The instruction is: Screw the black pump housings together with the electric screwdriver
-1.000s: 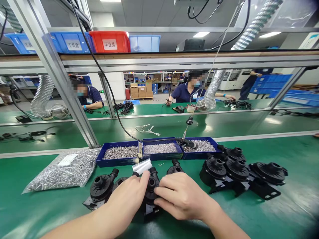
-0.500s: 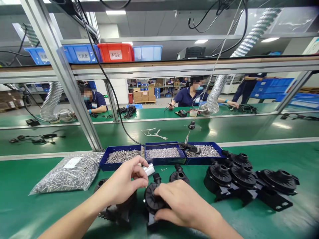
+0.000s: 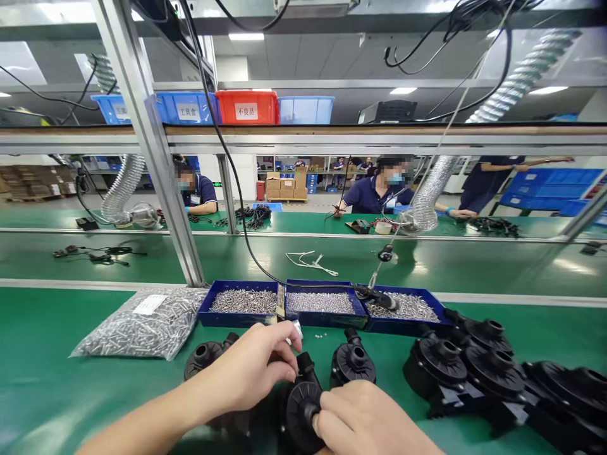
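In the head view, my right hand [image 3: 367, 417] grips a round black pump housing [image 3: 303, 411] at the front of the bench, fingers at its central spout. My left hand [image 3: 258, 363] hovers just left of that housing's upper pipe, fingers curled and thumb near the fingertips. Whatever small thing it may hold is hidden. A second black pump [image 3: 353, 360] stands just behind my right hand. Another black pump [image 3: 203, 357] sits beyond my left wrist, partly covered by the forearm. A white object [image 3: 296, 328] shows behind my left fingers.
Three blue trays [image 3: 246, 321] of small metal parts line the back, with a black-handled tool [image 3: 379, 298] on the right one. A bag of screws [image 3: 142, 328] lies left. Several black pumps [image 3: 441, 366] crowd the right. A co-worker [image 3: 379, 189] sits across the bench.
The view has shifted, so the bench things sit further right and mostly lower. My right hand has turned on the pump housing, fingers now at its spout. My left hand stays close by.
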Motion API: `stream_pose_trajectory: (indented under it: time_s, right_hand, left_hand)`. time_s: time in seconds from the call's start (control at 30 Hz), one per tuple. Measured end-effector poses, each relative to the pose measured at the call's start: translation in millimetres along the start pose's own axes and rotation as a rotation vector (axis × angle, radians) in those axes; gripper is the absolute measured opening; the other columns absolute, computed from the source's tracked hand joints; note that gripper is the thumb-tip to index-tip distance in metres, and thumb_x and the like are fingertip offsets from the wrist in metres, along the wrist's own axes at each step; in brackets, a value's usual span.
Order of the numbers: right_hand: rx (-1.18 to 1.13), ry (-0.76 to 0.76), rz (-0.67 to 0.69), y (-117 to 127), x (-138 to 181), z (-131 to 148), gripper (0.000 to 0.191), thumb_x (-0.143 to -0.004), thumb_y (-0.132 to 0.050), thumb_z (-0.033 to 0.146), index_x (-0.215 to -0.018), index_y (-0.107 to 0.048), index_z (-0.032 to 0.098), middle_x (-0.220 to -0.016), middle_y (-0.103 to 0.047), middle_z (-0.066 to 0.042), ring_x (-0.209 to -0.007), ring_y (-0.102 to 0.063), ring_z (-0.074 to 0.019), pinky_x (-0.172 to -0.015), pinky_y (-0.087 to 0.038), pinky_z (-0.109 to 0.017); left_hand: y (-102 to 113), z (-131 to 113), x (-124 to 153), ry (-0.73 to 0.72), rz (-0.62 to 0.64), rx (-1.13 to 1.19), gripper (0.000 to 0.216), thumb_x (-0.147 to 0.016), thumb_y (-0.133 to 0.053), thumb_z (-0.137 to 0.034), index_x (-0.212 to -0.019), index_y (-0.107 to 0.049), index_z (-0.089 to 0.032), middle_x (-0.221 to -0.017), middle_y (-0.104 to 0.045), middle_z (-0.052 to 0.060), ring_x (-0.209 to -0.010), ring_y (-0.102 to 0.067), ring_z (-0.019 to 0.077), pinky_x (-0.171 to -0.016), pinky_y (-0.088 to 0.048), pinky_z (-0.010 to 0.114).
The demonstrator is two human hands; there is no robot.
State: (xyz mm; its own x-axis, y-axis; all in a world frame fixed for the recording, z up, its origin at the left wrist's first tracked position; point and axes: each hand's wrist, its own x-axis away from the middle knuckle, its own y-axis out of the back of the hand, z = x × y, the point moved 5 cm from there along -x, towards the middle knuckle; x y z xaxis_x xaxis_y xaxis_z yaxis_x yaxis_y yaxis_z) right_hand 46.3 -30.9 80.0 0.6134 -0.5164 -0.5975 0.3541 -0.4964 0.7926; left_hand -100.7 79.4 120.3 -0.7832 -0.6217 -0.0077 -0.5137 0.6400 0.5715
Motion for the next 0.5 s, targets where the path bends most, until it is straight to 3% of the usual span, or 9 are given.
stream_pose_trajectory:
  time_s: [0.3, 0.5]
  right_hand:
    - [0.003, -0.011, -0.015, 1.2, -2.2, 0.8, 0.032, -0.103, -0.051, 0.019, -0.071, -0.053, 0.021, -0.066, -0.048, 0.001, -0.055, -0.039, -0.0184, -0.053, -0.016, -0.041]
    - [-0.004, -0.013, 0.005, -2.8, 1.0, -2.5, 0.028, -0.101, -0.057, 0.02, -0.074, -0.054, 0.021, -0.068, -0.05, 0.001, -0.056, -0.043, -0.0181, -0.053, -0.02, -0.04]
  left_hand:
    - [-6.5, -5.8, 1.6, -0.108, -0.073, -0.241, 0.025, -0.087, -0.061, 0.0, -0.095, -0.064, -0.023, -0.089, -0.073, -0.005, -0.081, -0.064, 0.016, -0.074, -0.041, 0.026]
    - [-2.2, -1.3, -1.3, -0.105, -0.058, -0.261, 0.044, -0.089, -0.062, -0.004, -0.126, -0.074, -0.024, -0.095, -0.08, -0.001, -0.091, -0.073, 0.021, -0.085, -0.046, 0.03]
